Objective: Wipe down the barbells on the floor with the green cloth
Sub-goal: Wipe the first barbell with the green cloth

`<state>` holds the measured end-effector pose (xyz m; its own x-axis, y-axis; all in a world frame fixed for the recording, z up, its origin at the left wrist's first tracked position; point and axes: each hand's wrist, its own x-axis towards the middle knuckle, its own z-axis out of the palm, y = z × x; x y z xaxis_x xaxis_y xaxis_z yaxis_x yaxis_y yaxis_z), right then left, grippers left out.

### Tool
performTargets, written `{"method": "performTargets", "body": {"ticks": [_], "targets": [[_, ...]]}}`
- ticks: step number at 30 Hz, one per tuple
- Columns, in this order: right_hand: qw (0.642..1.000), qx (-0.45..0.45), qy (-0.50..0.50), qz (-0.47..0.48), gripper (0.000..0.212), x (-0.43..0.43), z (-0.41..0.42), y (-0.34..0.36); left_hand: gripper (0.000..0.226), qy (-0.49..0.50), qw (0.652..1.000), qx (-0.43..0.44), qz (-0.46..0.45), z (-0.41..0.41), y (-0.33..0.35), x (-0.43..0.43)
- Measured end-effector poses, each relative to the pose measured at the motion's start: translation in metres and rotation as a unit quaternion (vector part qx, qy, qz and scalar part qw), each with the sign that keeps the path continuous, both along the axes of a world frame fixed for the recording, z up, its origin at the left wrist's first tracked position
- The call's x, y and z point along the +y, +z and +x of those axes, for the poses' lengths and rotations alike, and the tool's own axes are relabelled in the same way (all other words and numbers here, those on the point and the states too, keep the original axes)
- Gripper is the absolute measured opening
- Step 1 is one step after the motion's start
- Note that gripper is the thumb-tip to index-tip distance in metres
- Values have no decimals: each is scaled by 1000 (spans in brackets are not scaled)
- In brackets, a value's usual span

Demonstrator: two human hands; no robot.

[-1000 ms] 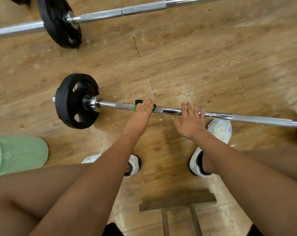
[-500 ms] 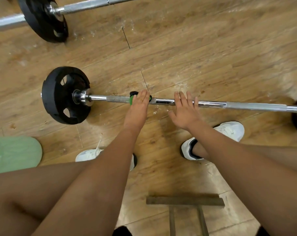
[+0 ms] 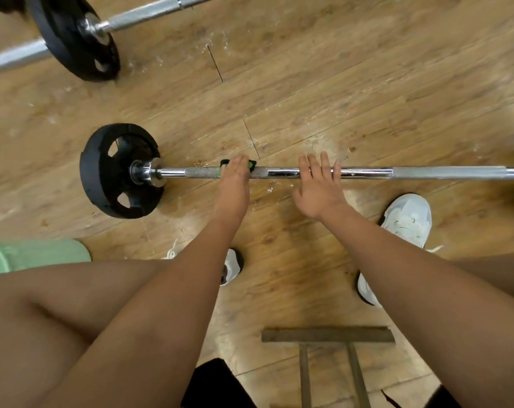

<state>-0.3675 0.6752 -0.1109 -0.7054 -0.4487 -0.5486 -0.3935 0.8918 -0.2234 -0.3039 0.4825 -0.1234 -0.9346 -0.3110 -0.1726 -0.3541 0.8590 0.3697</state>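
From the head view, the wiping step is in hand on the near barbell, which lies across the wooden floor in front of the person's white shoes. The left hand holds the green cloth wrapped on the rough grey grip section of the bar, not far from the black weight plate. Its fingers are bent over the top of the cloth, and only small green and black edges show on either side of them. Whether the thumb closes underneath cannot be seen, so the grip is probably a clasp round the bar rather than a flat press. The right hand holds nothing. Its straight, slightly spread fingers lie across the shiny chrome stretch just beside the grip section, seemingly steadying the bar against rolling. The next move, as I judge it, calls for sliding the cloth along the bar with steady pressure, and the right hand must give way if the cloth goes that way. The far barbell lies well apart at the top of the view, with no hand on it.
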Motion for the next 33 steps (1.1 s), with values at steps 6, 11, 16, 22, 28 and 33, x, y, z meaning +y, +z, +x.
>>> {"method": "performTargets", "body": {"ticks": [6, 11, 16, 22, 28, 33], "targets": [[999, 11, 27, -15, 82, 11, 6, 5, 55, 113, 993, 21, 15, 19, 0, 48], [999, 19, 21, -20, 82, 15, 24, 2, 60, 75, 997, 12, 6, 23, 2, 47], [1000, 8, 13, -9, 88, 17, 40, 4, 66, 14, 999, -35, -23, 25, 10, 53], [1000, -16, 6, -4, 92, 20, 55, 7, 71, -39, 999, -27, 2, 48, 10, 49], [1000, -22, 11, 4, 92, 25, 68, 10, 74, 12, 999, -37, -10, 75, 11, 48], [1000, -16, 15, 7, 87, 29, 78, 10, 82, -124, 992, -31, 1, 75, 9, 59]]}}
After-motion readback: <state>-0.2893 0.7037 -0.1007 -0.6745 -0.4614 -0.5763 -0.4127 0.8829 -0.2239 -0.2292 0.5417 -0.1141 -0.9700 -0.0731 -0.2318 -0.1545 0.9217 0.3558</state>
